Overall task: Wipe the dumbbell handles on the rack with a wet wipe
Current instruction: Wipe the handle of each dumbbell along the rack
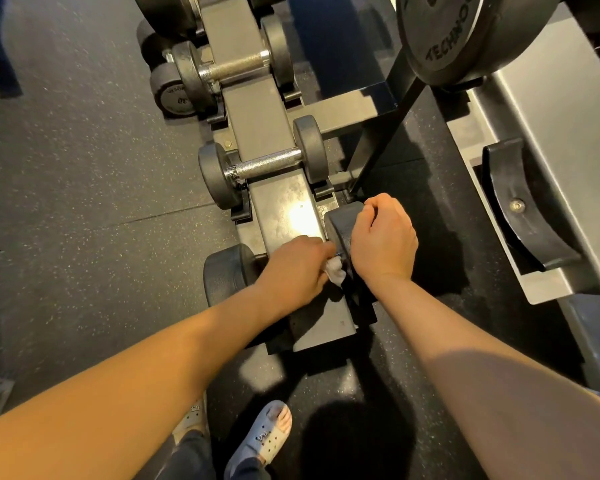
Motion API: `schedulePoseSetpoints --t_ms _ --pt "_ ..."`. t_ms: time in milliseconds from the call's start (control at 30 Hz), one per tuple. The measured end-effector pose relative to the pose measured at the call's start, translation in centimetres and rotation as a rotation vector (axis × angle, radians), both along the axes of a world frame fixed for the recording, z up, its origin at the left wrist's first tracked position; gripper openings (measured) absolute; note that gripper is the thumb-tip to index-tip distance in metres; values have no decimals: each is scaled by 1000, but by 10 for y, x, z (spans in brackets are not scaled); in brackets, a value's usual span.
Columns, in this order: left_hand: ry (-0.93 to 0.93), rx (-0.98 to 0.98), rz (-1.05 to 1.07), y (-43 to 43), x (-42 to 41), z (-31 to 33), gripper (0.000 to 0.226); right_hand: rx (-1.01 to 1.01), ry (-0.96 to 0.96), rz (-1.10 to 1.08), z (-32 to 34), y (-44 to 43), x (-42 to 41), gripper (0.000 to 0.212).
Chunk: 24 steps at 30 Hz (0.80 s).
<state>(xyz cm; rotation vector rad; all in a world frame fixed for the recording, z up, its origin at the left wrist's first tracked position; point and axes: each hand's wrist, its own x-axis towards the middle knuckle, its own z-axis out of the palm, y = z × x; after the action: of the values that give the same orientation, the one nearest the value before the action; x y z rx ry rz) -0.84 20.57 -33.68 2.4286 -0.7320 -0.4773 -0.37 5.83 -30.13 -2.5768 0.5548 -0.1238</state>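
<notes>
While the left hand (293,271) clutches the wet wipe (335,271) at the hidden handle of the nearest dumbbell (226,271) on the rack (274,140), the right hand (383,237) curls over its head. If that hold slackens, the dumbbell may roll and pinch fingers.

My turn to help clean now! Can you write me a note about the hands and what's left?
Left hand: holds the wet wipe against the handle of the nearest dumbbell, hiding it.
Right hand: curled over that dumbbell's right head.
Done: this handle is being wiped.
Left: finish it, then the middle dumbbell handle and far dumbbell handle up the rack; whether those are wiped already, I cannot tell.
</notes>
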Motion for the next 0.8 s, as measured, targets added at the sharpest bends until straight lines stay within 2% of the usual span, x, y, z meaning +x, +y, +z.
schedulePoseSetpoints --t_ms 100,167,233,300,333,433,500,567,633,800 --pt "-137 167 -85 6 -6 -4 22 3 -4 4 0 0 0 19" --pt "-188 353 -112 21 -11 1 24 10 -4 -2 0 0 1 19" --pt "-180 554 -138 32 -13 11 24 12 -5 -8 0 0 1 18" --pt "-124 638 -162 33 -9 21 26 15 -7 -11 1 0 1 18" --pt "-58 573 -115 31 -3 24 26 17 -5 -12 1 0 1 18" --pt "280 121 168 17 21 22 11 21 1 -13 0 0 1 18" --pt "464 -77 314 7 39 10 3 24 1 -12 0 0 1 17" --pt "648 -88 381 2 52 -1 7 21 -5 -13 0 -1 1 17" --pt "775 12 347 1 57 -7 16 17 -7 -16 0 -1 1 16" --pt "727 132 207 11 61 -3 15 14 -5 -21 -1 -1 0 16"
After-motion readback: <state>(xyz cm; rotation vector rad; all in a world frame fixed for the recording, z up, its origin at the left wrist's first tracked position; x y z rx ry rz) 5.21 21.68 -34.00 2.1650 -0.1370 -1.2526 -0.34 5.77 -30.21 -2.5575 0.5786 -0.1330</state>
